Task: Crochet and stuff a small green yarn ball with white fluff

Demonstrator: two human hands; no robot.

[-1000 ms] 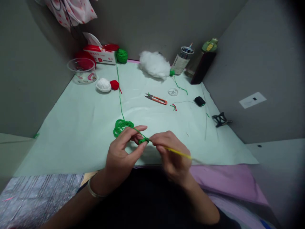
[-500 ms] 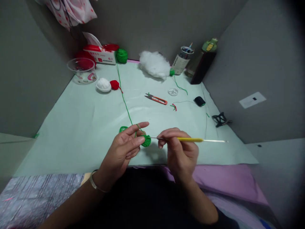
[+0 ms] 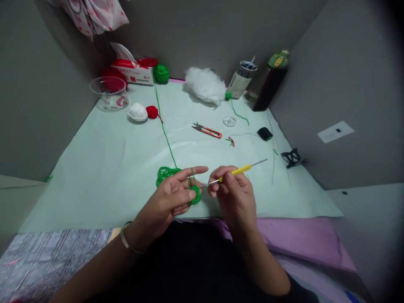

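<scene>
A small green crochet piece [image 3: 196,196] is pinched between the thumb and fingers of my left hand [image 3: 175,193]. Green yarn [image 3: 167,141] runs from the back of the table to this hand and loops over its outstretched index finger. My right hand [image 3: 236,193] grips a crochet hook [image 3: 241,170] with a yellow handle, pen-like. The hook's metal tip meets the upper edge of the green piece; whether it is inside a stitch I cannot tell. Loose coils of green yarn [image 3: 166,173] lie on the table behind my left hand.
Orange thread snips [image 3: 207,130] lie mid-table, near a clear plastic disc [image 3: 229,121]. Behind are white stuffing [image 3: 205,85], a pen jar [image 3: 242,79] and a bottle [image 3: 270,82]. At left stand a plastic tub [image 3: 110,94], a tissue box [image 3: 135,72] and a white yarn ball [image 3: 137,112].
Both hands have shifted slightly, and the green piece is lower. The hook's rear end has swung up and away from me. More of the green coils shows behind my left hand.
</scene>
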